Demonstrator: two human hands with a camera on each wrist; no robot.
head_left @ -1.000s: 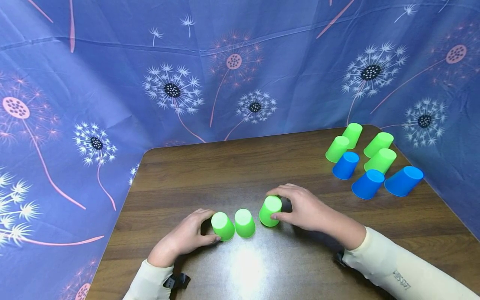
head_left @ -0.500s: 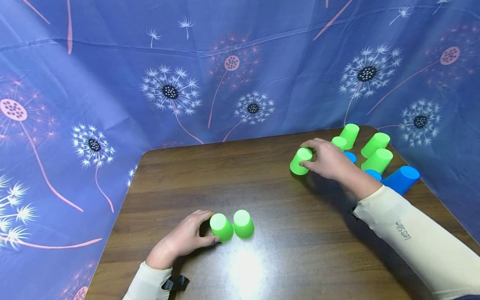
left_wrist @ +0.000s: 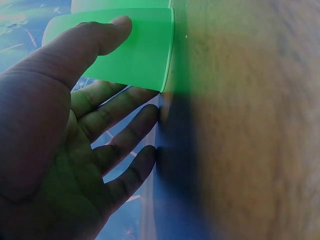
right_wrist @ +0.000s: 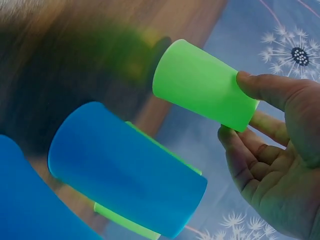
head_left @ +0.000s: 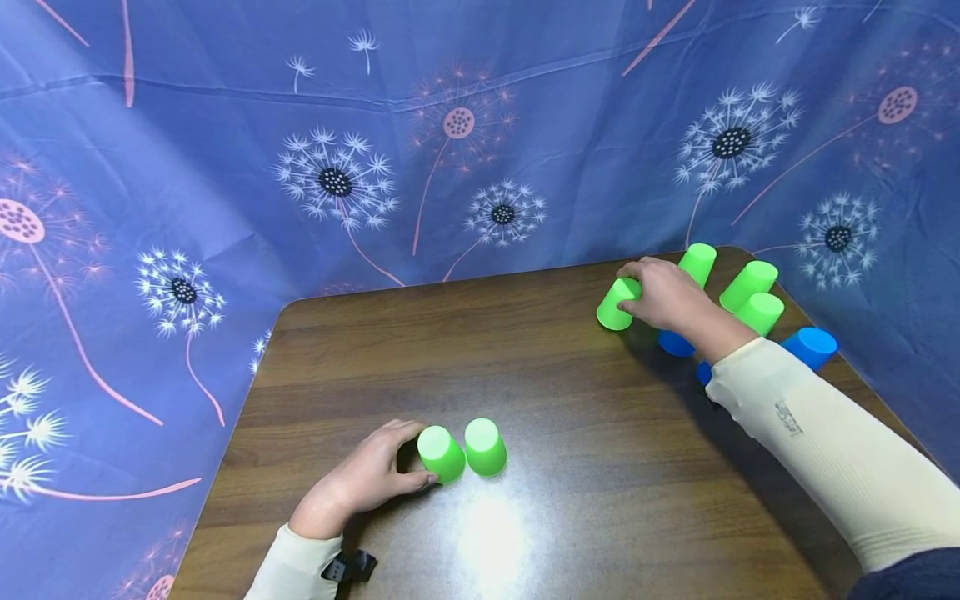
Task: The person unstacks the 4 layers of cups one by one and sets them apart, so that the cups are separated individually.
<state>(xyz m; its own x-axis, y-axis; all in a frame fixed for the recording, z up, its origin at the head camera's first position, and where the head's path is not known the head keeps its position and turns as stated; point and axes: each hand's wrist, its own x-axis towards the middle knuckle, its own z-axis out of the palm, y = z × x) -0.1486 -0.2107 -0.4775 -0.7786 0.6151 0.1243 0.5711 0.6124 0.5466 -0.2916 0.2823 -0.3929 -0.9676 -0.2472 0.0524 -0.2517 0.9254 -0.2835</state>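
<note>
Near the middle front of the table, my left hand (head_left: 367, 475) holds an upside-down green plastic cup (head_left: 442, 458) between thumb and fingers. Its thumb (left_wrist: 95, 42) lies on the near side of that cup in the left wrist view; the fingers reach behind. A second green cup (head_left: 486, 452) stands close on its right. At the far right, my right hand (head_left: 663, 293) grips another upside-down green cup (head_left: 613, 308) near its base, with thumb and fingers on opposite sides. Whether this cup's rim touches the table, I cannot tell.
Beside and beneath the right forearm stand more upside-down cups, green ones (head_left: 750, 285) and blue ones (head_left: 810, 346), partly hidden. A blue cup (right_wrist: 125, 165) is close to the right hand. Patterned blue cloth (head_left: 442, 192) hangs behind the wooden table (head_left: 360, 358).
My right hand has carried its green cup from beside the two front cups to the group at the far right. My left hand has stayed at its cup.
</note>
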